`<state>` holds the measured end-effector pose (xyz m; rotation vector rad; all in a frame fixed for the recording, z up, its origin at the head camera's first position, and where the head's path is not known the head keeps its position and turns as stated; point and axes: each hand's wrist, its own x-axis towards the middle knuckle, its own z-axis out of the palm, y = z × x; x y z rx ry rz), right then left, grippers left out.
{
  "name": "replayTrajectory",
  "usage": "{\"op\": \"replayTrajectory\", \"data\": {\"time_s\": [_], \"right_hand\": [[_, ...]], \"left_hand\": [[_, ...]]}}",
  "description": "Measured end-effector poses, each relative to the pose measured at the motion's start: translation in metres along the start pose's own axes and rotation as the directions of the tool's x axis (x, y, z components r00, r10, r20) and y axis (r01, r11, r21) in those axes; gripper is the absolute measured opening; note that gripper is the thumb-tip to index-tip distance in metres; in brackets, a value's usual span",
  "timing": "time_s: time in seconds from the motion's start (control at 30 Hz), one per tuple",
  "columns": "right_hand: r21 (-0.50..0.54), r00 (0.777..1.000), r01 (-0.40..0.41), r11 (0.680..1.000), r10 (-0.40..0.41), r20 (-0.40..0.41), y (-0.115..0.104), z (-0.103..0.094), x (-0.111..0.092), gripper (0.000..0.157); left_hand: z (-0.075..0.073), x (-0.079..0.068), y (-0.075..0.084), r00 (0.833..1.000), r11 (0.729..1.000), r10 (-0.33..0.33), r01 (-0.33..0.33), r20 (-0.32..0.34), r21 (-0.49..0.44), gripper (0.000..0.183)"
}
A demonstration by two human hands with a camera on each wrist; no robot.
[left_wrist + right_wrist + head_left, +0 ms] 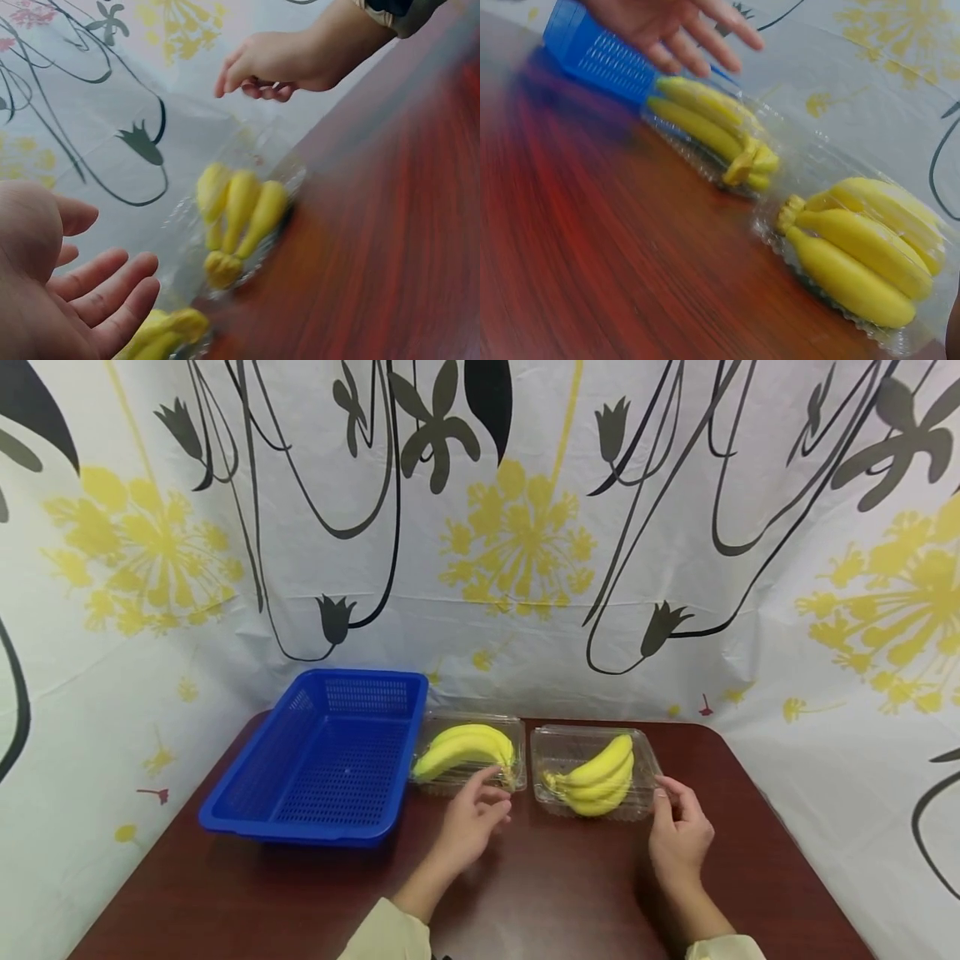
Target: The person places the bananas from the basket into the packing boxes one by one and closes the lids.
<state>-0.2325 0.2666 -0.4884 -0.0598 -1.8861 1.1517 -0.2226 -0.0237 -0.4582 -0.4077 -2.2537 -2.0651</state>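
Note:
Two clear plastic boxes of bananas stand side by side at the back of the table. My left hand [472,818], fingers loosely spread, is at the front of the left box [517,727], whose bananas [465,747] show through the plastic; its palm and fingers also appear in the left wrist view [82,285]. By the right edge of the right box [551,739], my right hand [681,835] has its thumb and index finger extended and the others bent. Several bananas [862,247] in one bunch fill that box. Nothing shows between the fingers of either hand.
A blue plastic basket [300,835] with slotted walls stands on the left of the dark red-brown table [562,893], close beside the left box. A white sheet [420,560] with printed flowers hangs behind and along both sides.

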Motion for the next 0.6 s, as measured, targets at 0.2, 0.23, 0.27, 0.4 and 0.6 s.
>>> {"op": "replayTrajectory", "data": {"time_s": [0.2, 0.23, 0.27, 0.4, 0.6], "right_hand": [[-0.1, 0.967, 0.247, 0.964, -0.239, 0.087, 0.005, -0.009, 0.009, 0.021], [-0.112, 0.955, 0.288, 0.951, -0.276, 0.112, 0.005, -0.011, 0.011, 0.021], [-0.118, 0.94, 0.33, 0.936, -0.315, 0.133, 0.006, -0.013, 0.014, 0.022], [-0.15, 0.883, 0.45, 0.88, -0.414, 0.223, 0.008, -0.022, 0.024, 0.027], [-0.171, 0.833, 0.484, 0.858, -0.392, 0.39, 0.012, -0.032, 0.035, 0.039]], "left_hand": [[-0.025, -0.007, 0.011, 0.998, 0.982, 0.053, -0.056, 0.019, 0.182, 0.048], [-0.03, -0.008, 0.013, 0.997, 0.973, 0.068, -0.072, 0.022, 0.22, 0.048], [-0.035, -0.009, 0.015, 0.996, 0.963, 0.085, -0.089, 0.025, 0.254, 0.048], [-0.055, -0.013, 0.022, 0.988, 0.906, 0.152, -0.155, 0.04, 0.394, 0.047], [-0.085, -0.018, 0.029, 0.983, 0.781, 0.17, -0.181, 0.076, 0.597, 0.049]]}}
